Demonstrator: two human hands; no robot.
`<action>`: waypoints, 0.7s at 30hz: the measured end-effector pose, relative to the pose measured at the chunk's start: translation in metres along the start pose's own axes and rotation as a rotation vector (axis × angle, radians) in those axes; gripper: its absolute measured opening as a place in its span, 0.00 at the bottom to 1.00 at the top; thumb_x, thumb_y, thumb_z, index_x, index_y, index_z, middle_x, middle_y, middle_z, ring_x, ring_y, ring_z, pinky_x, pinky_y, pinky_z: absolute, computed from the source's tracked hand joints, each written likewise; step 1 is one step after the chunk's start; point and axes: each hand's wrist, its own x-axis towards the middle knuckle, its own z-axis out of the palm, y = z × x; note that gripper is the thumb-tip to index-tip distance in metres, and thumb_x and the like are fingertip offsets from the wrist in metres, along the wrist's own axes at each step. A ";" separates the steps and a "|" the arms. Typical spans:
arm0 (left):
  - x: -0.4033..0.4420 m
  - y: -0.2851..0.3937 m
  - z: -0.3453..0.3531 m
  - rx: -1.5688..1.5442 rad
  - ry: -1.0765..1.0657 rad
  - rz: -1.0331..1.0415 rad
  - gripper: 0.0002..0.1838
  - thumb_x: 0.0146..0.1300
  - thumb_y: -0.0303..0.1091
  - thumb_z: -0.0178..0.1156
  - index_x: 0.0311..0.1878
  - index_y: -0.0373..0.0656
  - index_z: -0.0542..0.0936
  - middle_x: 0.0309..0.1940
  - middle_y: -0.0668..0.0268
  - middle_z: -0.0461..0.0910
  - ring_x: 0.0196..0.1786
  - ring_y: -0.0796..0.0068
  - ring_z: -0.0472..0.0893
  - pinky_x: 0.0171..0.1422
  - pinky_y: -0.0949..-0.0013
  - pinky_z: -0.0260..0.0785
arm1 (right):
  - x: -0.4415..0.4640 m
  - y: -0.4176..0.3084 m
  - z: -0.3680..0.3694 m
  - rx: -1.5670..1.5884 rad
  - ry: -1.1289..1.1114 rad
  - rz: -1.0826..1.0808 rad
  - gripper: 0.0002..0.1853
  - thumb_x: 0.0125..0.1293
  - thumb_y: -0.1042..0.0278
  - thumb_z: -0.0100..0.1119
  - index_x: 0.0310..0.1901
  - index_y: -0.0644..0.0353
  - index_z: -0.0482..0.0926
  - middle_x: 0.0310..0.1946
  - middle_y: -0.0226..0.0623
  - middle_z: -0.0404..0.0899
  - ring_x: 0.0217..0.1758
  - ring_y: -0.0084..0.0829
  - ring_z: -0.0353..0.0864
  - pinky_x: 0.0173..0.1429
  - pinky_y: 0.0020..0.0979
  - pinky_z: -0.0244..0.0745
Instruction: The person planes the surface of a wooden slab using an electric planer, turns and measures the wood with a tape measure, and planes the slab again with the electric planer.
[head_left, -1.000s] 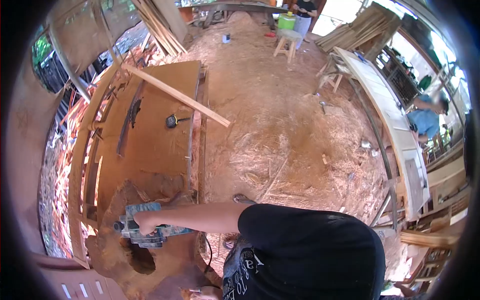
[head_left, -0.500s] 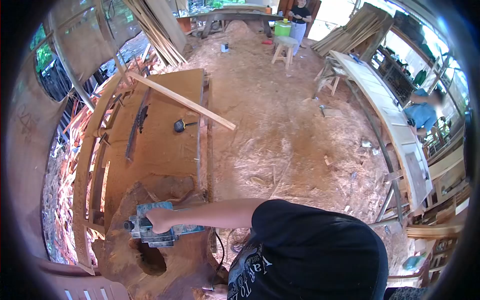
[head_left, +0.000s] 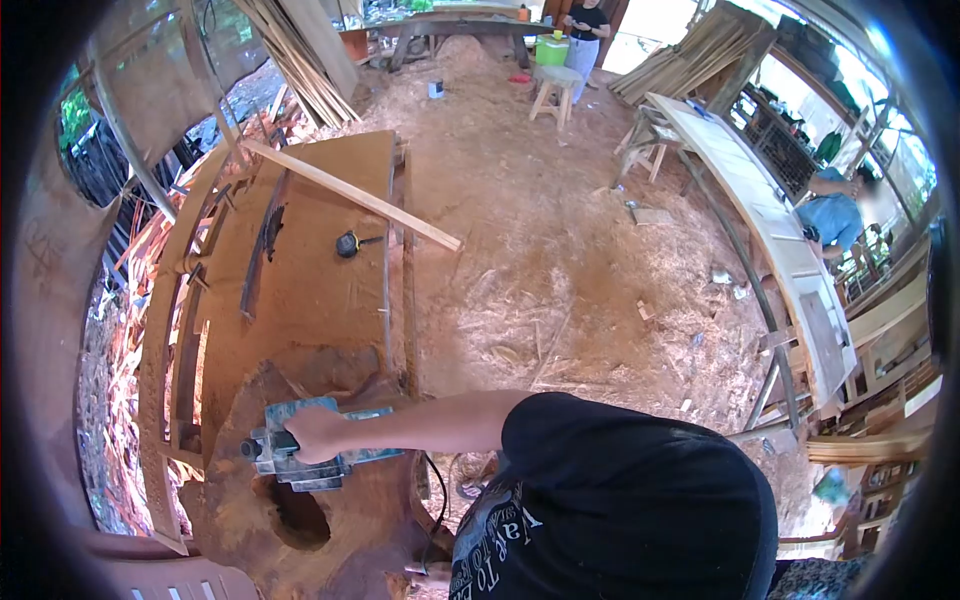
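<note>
My right hand [head_left: 316, 434] is closed around the top handle of a blue-grey electric planer [head_left: 305, 474]. The planer lies flat on a thick, irregular wood slab [head_left: 225, 510], just beyond a dark oval hole [head_left: 300, 515] in it. A black power cord [head_left: 441, 490] hangs by the slab's right side. My right arm reaches across from the black T-shirt sleeve. I cannot make out my left hand; the shirt and the lower edge of the view hide that side.
Beyond the slab, a tape measure [head_left: 347, 244] and a long wooden strip [head_left: 350, 193] lie on a dusty brown board [head_left: 320, 290]. A panel door [head_left: 770, 220] rests on supports at right, beside a person [head_left: 835, 218]. Another person [head_left: 588, 40] stands near a stool [head_left: 555, 90].
The whole view has shifted slightly, so things appear a little further left and up. My right hand stays on the planer, which has hardly moved on the slab.
</note>
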 end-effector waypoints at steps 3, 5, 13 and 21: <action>-0.002 -0.002 -0.003 0.001 0.003 -0.004 0.25 0.73 0.44 0.49 0.61 0.30 0.71 0.51 0.46 0.77 0.55 0.48 0.76 0.61 0.53 0.67 | 0.000 0.000 0.000 -0.001 0.005 -0.035 0.18 0.50 0.63 0.65 0.40 0.67 0.83 0.39 0.56 0.85 0.47 0.56 0.85 0.53 0.51 0.80; -0.003 -0.004 -0.005 -0.002 0.004 -0.007 0.26 0.72 0.44 0.50 0.61 0.30 0.71 0.52 0.46 0.77 0.56 0.48 0.75 0.62 0.53 0.66 | 0.005 0.005 0.005 -0.006 -0.033 -0.028 0.17 0.50 0.64 0.65 0.40 0.68 0.84 0.39 0.56 0.85 0.47 0.56 0.85 0.53 0.51 0.80; -0.005 -0.010 -0.012 -0.013 0.023 -0.030 0.28 0.71 0.44 0.50 0.63 0.29 0.69 0.54 0.45 0.75 0.58 0.47 0.74 0.65 0.52 0.65 | 0.022 -0.007 -0.010 0.196 -0.365 0.116 0.08 0.52 0.75 0.62 0.27 0.75 0.83 0.24 0.53 0.85 0.30 0.47 0.88 0.37 0.43 0.82; -0.010 -0.015 -0.014 -0.008 0.029 -0.050 0.30 0.70 0.43 0.51 0.66 0.28 0.67 0.56 0.43 0.74 0.61 0.45 0.73 0.68 0.52 0.64 | 0.019 -0.009 -0.016 0.287 -0.363 0.116 0.06 0.54 0.81 0.57 0.22 0.73 0.81 0.19 0.48 0.83 0.23 0.37 0.86 0.27 0.39 0.79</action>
